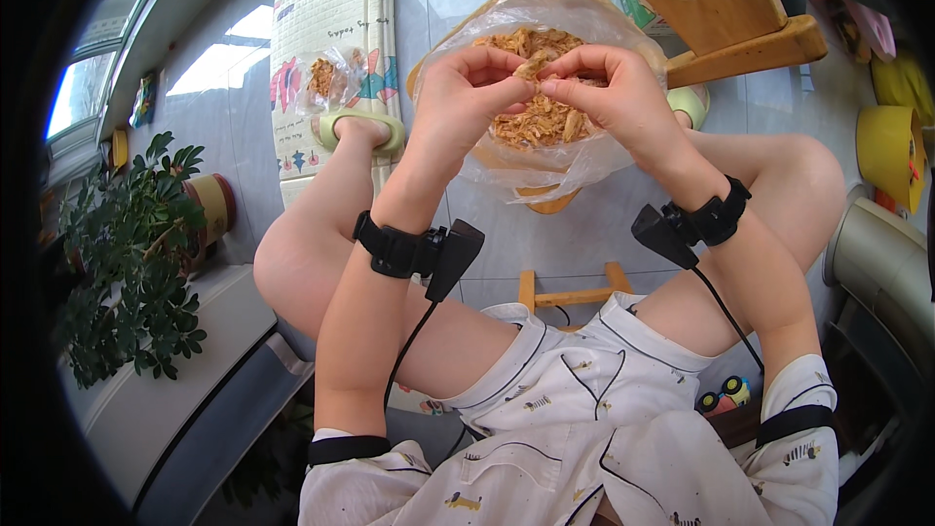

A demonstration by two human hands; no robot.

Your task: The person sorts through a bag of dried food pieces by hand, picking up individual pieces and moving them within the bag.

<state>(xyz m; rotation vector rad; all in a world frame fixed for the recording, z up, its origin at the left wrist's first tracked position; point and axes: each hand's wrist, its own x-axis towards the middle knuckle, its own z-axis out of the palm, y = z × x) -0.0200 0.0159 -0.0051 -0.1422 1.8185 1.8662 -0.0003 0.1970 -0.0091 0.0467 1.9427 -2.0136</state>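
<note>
My left hand and my right hand meet above a heap of dried orange-brown pieces. Between their pinched fingertips is a small pale-tan dried piece, whose exact kind I cannot make out. The heap lies on a spread-open clear plastic bag, which rests on a wooden chair. Both thumbs and forefingers are closed on the piece, one hand at each end. My hands partly hide the heap.
A smaller clear bag of similar pieces lies on a patterned mat at the left. The chair's wooden back rises at the far right. A leafy potted plant stands left, a yellow bin right, a toy car near my right arm.
</note>
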